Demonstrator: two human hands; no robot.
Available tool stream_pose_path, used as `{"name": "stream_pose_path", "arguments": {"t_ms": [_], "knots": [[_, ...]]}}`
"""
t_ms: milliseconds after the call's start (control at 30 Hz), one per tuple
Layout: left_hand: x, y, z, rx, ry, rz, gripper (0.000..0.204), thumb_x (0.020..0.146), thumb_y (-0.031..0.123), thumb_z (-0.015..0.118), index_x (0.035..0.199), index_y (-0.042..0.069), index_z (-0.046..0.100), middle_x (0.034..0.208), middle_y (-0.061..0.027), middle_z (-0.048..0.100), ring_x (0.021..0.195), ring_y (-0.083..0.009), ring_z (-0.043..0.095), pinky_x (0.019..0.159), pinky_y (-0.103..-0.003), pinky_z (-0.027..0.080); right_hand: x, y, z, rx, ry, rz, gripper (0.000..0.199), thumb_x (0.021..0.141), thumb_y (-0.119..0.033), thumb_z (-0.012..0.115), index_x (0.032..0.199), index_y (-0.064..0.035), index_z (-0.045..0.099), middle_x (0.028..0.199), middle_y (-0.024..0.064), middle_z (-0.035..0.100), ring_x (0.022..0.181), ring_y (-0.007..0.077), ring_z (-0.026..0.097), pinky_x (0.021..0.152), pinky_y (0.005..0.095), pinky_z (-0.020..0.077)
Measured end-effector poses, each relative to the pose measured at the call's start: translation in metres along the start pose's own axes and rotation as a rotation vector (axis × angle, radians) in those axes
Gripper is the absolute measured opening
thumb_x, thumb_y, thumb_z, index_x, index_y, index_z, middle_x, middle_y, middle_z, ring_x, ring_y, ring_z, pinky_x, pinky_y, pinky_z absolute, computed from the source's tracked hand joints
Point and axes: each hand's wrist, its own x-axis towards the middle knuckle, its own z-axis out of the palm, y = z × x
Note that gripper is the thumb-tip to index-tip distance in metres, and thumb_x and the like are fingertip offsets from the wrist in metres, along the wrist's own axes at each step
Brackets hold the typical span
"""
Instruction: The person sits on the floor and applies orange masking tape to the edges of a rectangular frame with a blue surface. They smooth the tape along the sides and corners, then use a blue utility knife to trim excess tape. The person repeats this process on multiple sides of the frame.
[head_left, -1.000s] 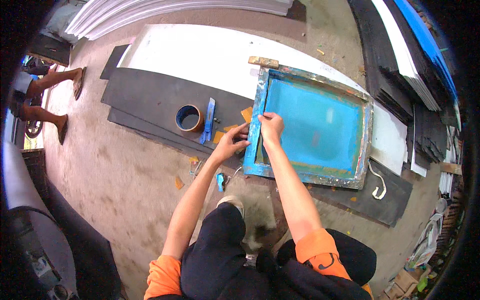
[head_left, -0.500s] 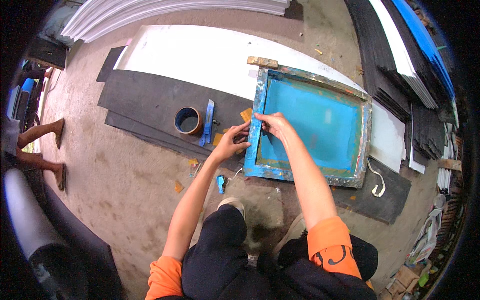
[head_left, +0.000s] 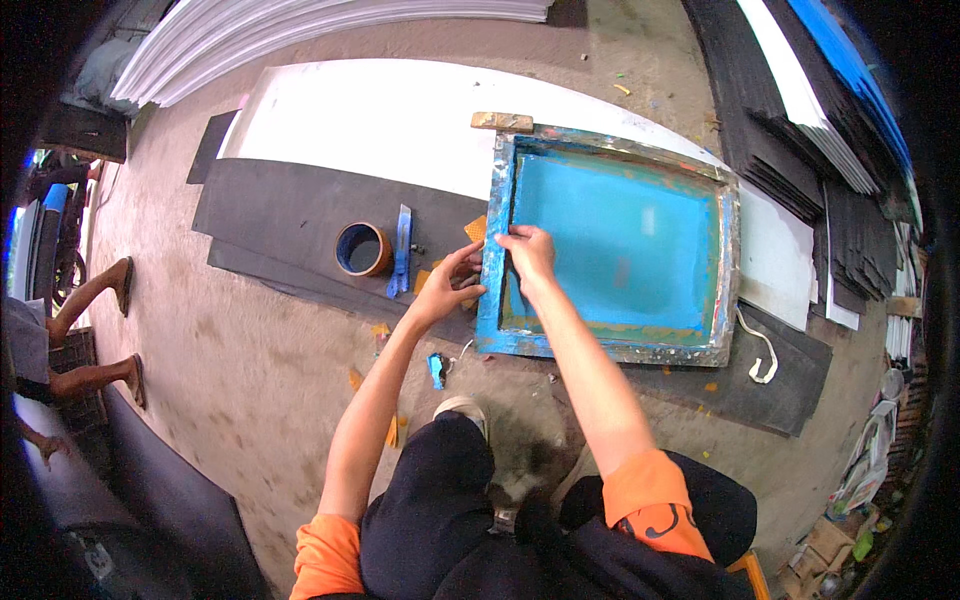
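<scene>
A silk-screen frame (head_left: 610, 353) with paint-stained wooden bars and a blue mesh lies in front of me on stacked sheets. My left hand (head_left: 447, 288) holds its left bar from the outside, thumb and fingers against the edge. On the inner side of that same bar, my right hand (head_left: 530, 258) grips with bent fingers; its fingertips are partly hidden. Left of the frame are a blue cutter knife (head_left: 401, 255) and a brown roll of tape (head_left: 342, 265). A yellow-orange textured piece (head_left: 475, 229) sits beside my left fingers.
Black sheets (head_left: 270, 205) and a long white sheet (head_left: 380, 115) lie under the frame. A small wood block (head_left: 502, 122) rests at its upper left corner. Stacked boards (head_left: 775, 150) stand at right. Another person's legs (head_left: 90, 300) show at far left. A white strip (head_left: 760, 350) lies right.
My right hand has turned more upright at the left bar, its fingers closer together. My left hand keeps to the bar's outer side. The view has shifted slightly.
</scene>
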Motion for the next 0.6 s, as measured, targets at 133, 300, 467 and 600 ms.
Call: {"name": "stream_pose_path", "arguments": {"t_ms": [133, 300, 467, 600], "knots": [[0.007, 0.017, 0.001, 0.154, 0.097, 0.029, 0.082, 0.068, -0.001, 0.072, 0.137, 0.018, 0.031, 0.116, -0.007, 0.044, 0.106, -0.0181, 0.049, 0.087, -0.028, 0.044, -0.029, -0.016, 0.015, -0.202, 0.192, -0.192, 0.024, 0.065, -0.013, 0.073, 0.08, 0.0035, 0.064, 0.073, 0.0161, 0.065, 0.069, 0.0249, 0.064, 0.066, 0.0328, 0.048], [0.026, 0.024, -0.001, 0.29, 0.029, -0.016, 0.088, 0.065, 0.001, 0.073, 0.138, 0.023, 0.03, 0.118, -0.0094, 0.044, 0.106, -0.0219, 0.049, 0.088, -0.032, 0.045, -0.019, -0.012, 0.012, -0.235, 0.236, -0.149, 0.025, 0.062, -0.018, 0.076, 0.073, 0.0008, 0.065, 0.07, 0.0169, 0.065, 0.063, 0.0256, 0.063, 0.062, 0.0335, 0.0468], [0.024, 0.013, -0.001, 0.253, 0.027, 0.031, 0.089, 0.065, -0.002, 0.072, 0.138, 0.023, 0.028, 0.12, -0.0105, 0.044, 0.106, -0.023, 0.049, 0.091, -0.036, 0.043, -0.003, -0.013, -0.007, -0.097, -0.179, 0.073, 0.022, 0.069, -0.019, 0.074, 0.072, 0.001, 0.065, 0.06, 0.0031, 0.058, 0.048, 0.0091, 0.048, 0.046, 0.0237, 0.0379], [0.023, 0.015, 0.004, 0.204, 0.017, 0.011, 0.089, 0.066, -0.004, 0.07, 0.139, 0.023, 0.027, 0.121, -0.0103, 0.043, 0.107, -0.0232, 0.049, 0.093, -0.037, 0.041, 0.013, -0.021, -0.013, -0.284, -0.28, 0.135, 0.026, 0.065, -0.021, 0.075, 0.068, 0.003, 0.065, 0.061, 0.0117, 0.061, 0.056, 0.0187, 0.057, 0.053, 0.0344, 0.0417]]}}
